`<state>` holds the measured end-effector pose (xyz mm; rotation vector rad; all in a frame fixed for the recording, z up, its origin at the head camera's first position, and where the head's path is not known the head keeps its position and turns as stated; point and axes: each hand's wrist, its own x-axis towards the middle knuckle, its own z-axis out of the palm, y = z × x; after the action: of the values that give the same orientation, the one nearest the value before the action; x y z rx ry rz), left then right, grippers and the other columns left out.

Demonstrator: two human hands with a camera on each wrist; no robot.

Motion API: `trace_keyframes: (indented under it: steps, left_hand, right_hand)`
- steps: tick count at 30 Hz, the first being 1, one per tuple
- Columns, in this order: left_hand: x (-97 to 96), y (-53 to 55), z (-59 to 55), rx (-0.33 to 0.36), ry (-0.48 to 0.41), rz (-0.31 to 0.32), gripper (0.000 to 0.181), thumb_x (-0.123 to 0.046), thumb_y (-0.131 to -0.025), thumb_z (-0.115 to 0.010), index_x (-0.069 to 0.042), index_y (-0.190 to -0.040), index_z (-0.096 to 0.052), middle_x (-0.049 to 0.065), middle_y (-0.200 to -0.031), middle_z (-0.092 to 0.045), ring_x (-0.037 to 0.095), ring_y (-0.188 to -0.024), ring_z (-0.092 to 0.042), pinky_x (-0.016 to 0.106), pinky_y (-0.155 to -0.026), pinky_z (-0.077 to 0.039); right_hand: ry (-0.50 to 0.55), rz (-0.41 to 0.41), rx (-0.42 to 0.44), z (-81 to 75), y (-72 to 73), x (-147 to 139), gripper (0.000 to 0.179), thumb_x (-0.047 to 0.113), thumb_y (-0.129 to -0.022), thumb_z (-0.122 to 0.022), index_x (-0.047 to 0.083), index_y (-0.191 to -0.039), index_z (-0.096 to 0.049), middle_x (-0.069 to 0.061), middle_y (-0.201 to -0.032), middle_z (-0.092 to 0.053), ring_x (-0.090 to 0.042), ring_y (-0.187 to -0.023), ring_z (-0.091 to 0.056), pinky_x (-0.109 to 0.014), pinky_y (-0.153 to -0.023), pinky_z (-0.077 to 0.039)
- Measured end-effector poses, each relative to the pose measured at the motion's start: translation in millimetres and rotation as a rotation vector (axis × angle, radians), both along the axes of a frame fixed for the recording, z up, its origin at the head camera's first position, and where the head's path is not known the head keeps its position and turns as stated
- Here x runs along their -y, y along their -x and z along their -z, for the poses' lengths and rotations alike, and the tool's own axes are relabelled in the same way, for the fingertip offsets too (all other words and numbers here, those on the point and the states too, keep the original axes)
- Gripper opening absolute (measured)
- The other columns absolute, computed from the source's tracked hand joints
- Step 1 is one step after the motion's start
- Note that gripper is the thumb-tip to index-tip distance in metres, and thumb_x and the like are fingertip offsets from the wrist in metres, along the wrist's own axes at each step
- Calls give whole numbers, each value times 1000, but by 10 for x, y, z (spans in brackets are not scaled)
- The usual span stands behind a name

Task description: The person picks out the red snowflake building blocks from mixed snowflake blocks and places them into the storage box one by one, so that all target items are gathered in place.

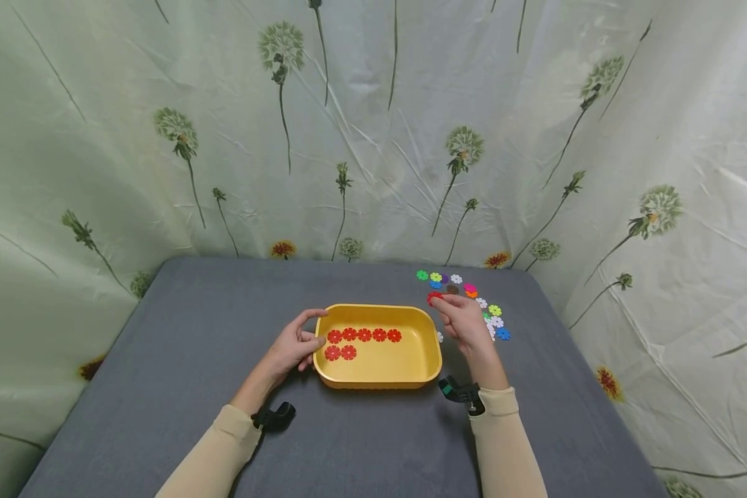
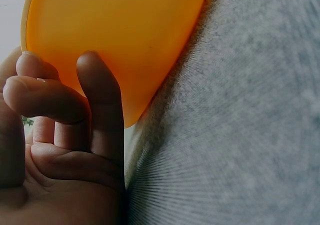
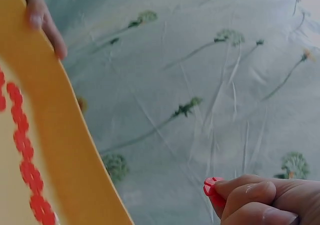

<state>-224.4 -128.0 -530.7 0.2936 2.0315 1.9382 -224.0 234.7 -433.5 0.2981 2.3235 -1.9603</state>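
Note:
A yellow plastic tray (image 1: 404, 360) stands on the table in the head view. Inside it, red flower-shaped discs (image 1: 364, 335) lie in two rows, the back row longer than the front one with two. My left hand (image 1: 294, 346) holds the tray's left end, thumb over the rim and the other fingers outside; the left wrist view shows those fingers against the tray wall (image 2: 130, 40). Just beyond the tray's right back corner, my right hand (image 1: 467, 325) pinches a red flower disc (image 3: 214, 186) between thumb and fingertips, held up off the table.
Loose flower discs (image 1: 494, 310) in green, blue, white, pink, orange and brown are scattered behind and to the right of my right hand. Grey cloth covers the table (image 1: 211, 346). A curtain (image 1: 373, 138) printed with dandelions hangs along the back and sides.

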Motion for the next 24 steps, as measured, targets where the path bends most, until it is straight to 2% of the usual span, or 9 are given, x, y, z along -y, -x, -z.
trace_keyframes:
  steps: [7,18,24]
  left_hand:
    - [0,6,-14,7,3,3,61,-8,-99,-68,-12,-154,-41,-3,-62,-61,9,-42,-49,21,-44,-45]
    - [3,0,-6,8,-3,-4,61,-7,-99,-67,-14,-154,-42,-3,-62,-62,9,-42,-49,20,-43,-45]
    - [1,7,-1,4,-6,3,61,-7,-100,-67,-14,-154,-42,-3,-62,-61,9,-42,-49,21,-43,-45]
  right_hand:
    - [61,-40,17,-12,-6,235,34,21,-104,-69,-5,-127,-66,4,-63,-49,-9,-46,-36,-17,-46,-31]
    - [95,-85,25,80,9,488,28,19,-102,-72,-4,-119,-70,4,-62,-49,-8,-45,-34,-18,-45,-28]
    - [94,-140,40,144,18,619,28,19,-102,-71,-4,-117,-71,3,-62,-48,-8,-46,-31,-20,-45,-26]
